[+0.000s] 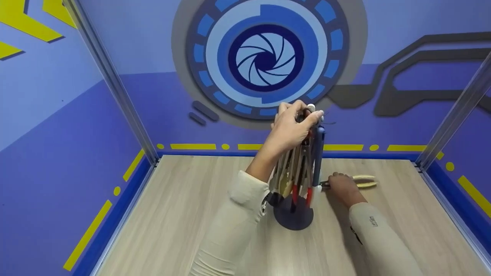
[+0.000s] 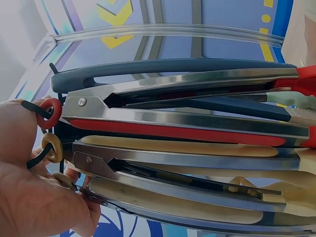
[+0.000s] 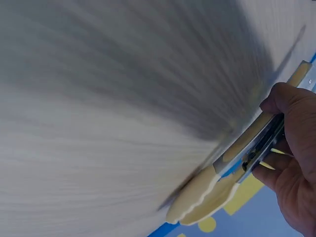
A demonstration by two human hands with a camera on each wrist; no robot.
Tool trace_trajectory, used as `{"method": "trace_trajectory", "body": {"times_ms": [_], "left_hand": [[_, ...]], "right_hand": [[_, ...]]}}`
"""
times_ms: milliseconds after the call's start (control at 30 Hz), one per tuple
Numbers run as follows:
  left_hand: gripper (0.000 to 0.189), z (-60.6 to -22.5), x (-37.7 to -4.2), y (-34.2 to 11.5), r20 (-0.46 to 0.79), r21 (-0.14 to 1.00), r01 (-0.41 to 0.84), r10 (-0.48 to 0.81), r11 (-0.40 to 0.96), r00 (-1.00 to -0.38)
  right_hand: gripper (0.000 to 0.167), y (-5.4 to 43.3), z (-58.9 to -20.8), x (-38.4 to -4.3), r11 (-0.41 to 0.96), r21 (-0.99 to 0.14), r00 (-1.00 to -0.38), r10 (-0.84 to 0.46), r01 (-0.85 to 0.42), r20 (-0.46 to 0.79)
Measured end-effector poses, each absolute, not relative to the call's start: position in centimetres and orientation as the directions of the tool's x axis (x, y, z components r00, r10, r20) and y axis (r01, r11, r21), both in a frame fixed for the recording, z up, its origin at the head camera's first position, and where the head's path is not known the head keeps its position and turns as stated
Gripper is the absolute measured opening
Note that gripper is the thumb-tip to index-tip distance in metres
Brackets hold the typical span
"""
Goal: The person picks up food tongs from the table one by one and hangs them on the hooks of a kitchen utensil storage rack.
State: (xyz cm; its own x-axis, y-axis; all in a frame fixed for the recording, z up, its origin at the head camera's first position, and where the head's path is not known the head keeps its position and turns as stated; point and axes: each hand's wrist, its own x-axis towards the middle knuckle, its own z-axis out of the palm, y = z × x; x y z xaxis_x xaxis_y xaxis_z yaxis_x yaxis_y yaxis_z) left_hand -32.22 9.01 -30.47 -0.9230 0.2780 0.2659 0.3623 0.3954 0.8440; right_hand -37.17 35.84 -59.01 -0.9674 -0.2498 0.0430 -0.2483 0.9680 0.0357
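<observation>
My left hand (image 1: 289, 128) grips the top of a dark utensil stand (image 1: 293, 220) with a round base on the table. Several kitchen tools hang around it. In the left wrist view these include metal tongs with red ends (image 2: 212, 117), cream-trimmed tongs (image 2: 197, 160) and a blue-grey handled utensil (image 2: 173, 65). The red and tan pull rings hang on dark hooks beside the fingers. To the right of the stand, my right hand (image 1: 343, 188) holds another pair of tongs (image 3: 195, 197) by its metal arms. Their cream scalloped tips are slightly apart and point away from the stand.
The wooden tabletop (image 1: 184, 207) runs back to a blue and purple patterned wall (image 1: 153, 103). Metal frame posts (image 1: 115, 84) rise at the back corners, with side panels to the left and right.
</observation>
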Motion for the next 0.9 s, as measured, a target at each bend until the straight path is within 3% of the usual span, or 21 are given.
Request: {"method": "trace_trajectory", "body": {"times_ms": [167, 400, 500, 700, 900], "left_hand": [[0.03, -30.4, -32.3, 8.9, 0.273, 0.847, 0.363, 0.269, 0.387, -0.924], [0.031, -30.5, -32.3, 9.0, 0.275, 0.841, 0.365, 0.265, 0.399, -0.924], [0.031, -30.5, -32.3, 9.0, 0.278, 0.838, 0.368, 0.266, 0.403, -0.923], [0.031, -30.5, -32.3, 9.0, 0.28, 0.834, 0.371, 0.266, 0.408, -0.922], [0.031, -30.6, -32.3, 9.1, 0.279, 0.842, 0.375, 0.281, 0.389, -0.918]], "right_hand": [[0.012, 36.9, -57.5, -36.8, 0.973, -0.082, -0.972, -0.206, -0.216, 0.114], [0.045, 38.5, -55.6, -35.3, 0.94, -0.307, -0.968, -0.078, -0.151, 0.238], [0.051, 38.8, -54.9, -34.3, 0.909, -0.384, -0.951, -0.042, -0.163, 0.305], [0.05, 38.2, -52.9, -32.2, 0.837, -0.499, -0.912, 0.0, -0.224, 0.41], [0.037, 36.3, -50.5, -30.4, 0.777, -0.554, -0.861, 0.032, -0.299, 0.508]]}}
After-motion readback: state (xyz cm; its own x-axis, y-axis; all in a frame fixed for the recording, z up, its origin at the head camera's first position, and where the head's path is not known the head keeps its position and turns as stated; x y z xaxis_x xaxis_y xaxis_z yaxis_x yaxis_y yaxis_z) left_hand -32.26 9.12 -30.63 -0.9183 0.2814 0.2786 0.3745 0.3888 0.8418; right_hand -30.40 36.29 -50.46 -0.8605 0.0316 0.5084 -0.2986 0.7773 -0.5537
